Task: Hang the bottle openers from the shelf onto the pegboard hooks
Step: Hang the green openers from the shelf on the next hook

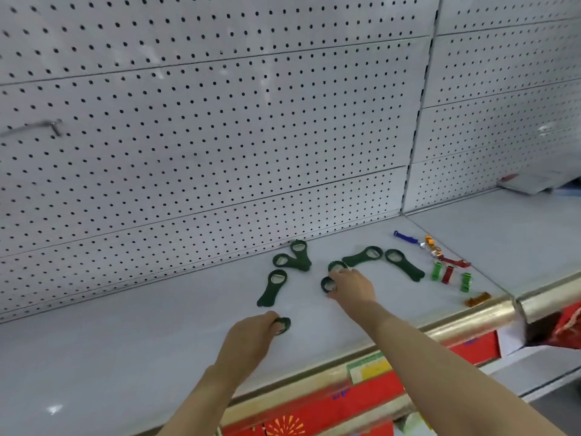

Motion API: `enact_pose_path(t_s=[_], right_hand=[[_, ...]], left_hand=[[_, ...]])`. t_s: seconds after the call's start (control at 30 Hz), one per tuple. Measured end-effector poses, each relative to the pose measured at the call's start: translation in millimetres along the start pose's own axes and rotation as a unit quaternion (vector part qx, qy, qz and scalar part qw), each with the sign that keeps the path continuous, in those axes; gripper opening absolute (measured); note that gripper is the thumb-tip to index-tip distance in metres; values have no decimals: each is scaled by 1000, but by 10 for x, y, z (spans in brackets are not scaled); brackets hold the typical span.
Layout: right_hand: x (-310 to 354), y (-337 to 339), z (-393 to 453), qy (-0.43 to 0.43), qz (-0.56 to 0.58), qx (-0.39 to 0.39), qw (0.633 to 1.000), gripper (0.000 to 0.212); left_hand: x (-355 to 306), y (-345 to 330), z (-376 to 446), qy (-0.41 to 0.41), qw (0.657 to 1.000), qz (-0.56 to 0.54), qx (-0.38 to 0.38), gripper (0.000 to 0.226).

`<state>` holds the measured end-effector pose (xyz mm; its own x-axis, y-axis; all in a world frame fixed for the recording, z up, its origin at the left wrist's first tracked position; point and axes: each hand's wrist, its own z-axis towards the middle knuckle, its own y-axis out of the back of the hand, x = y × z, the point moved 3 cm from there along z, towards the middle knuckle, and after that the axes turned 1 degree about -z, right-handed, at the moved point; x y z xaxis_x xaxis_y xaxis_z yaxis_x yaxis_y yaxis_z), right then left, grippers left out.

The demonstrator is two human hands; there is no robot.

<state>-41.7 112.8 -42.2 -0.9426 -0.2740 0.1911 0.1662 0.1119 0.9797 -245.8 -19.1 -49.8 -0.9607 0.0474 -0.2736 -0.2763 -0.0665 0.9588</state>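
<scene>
1. Step in hand: pick-up stage, by the look of it. Dark green bottle openers (405, 264) lay scattered on grey shelf (125, 357), none on pegboard (220, 121) yet.
2. Left hand (251, 335): curled, fingers closed round one green opener (282, 325); only the ring end showed past the knuckles. Held just above or on shelf, can't tell which.
3. Right hand (353, 286): palm down over two more openers, ring ends (337, 265) poking out by fingertips. Fingers bent, prob. gathering them; firm grip or not, can't tell.
4. Other green openers nearby: a crossed pair (294, 261) close to back wall, a single (273, 287) left of right hand, one more (363, 255) just beyond it.
5. Small coloured keyring openers (446, 272) further right, untouched.
6. One bare hook (34, 127) seen far left on pegboard, well apart from both hands.
7. Next move, as a guess: lift, swing left and up, thread ring hole over hook tip. Needs hole lined up w/ hook.
</scene>
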Motion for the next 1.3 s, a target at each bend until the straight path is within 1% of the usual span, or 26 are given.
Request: enact_pose_path(t_s=[0.03, 0.07, 0.13, 0.23, 0.3, 0.37, 0.47, 0.53, 0.63, 0.73, 0.83, 0.97, 1.07, 1.2, 1.3], right_hand=[[31, 19, 2, 2, -29, 6, 1000, 29], [74, 43, -10, 8, -68, 11, 998, 28], [152, 72, -74, 23, -132, 11, 991, 38], [176, 77, -149, 26, -139, -15, 990, 48], [201, 107, -189, 8, -82, -32, 996, 51], [292, 158, -246, -5, 2, -63, 998, 52], [572, 289, -391, 17, 118, -125, 985, 51], [818, 403, -536, 43, 203, -149, 967, 48], [1191, 602, -762, 53, 332, -163, 927, 46], [1560, 791, -995, 62, 446, -172, 876, 41], [1919, 932, -1234, 53, 537, -177, 823, 39], [2458, 1040, -1557, 48, 609, -171, 773, 40], [2913, 1135, -1831, 63, 647, -169, 741, 41], [3438, 1234, -2170, 95, 666, -178, 718, 43], [3737, 1300, -2332, 109, 676, -192, 703, 44]], left_hand=[[38, 28, -32, 22, 1000, -19, -11, 19], [78, 52, -70, 44, 998, -38, -25, 17], [161, 86, -151, 85, 990, -95, -62, 14], [223, 226, -266, 129, 962, -201, -135, 14], [249, 393, -327, 151, 936, -259, -187, 17], [291, 575, -387, 182, 903, -307, -238, 16], [344, 790, -442, 218, 858, -356, -298, 15], [342, 956, -483, 231, 836, -377, -324, 15], [336, 1233, -558, 221, 816, -388, -367, 18], [362, 1509, -693, 207, 784, -426, -401, 18], [451, 1794, -905, 178, 772, -442, -420, 16], [705, 2164, -1302, 157, 743, -480, -438, 15], [933, 2470, -1612, 141, 726, -491, -460, 15], [1216, 2767, -1930, 116, 704, -507, -483, 15], [1342, 2922, -2116, 85, 702, -512, -487, 16]])
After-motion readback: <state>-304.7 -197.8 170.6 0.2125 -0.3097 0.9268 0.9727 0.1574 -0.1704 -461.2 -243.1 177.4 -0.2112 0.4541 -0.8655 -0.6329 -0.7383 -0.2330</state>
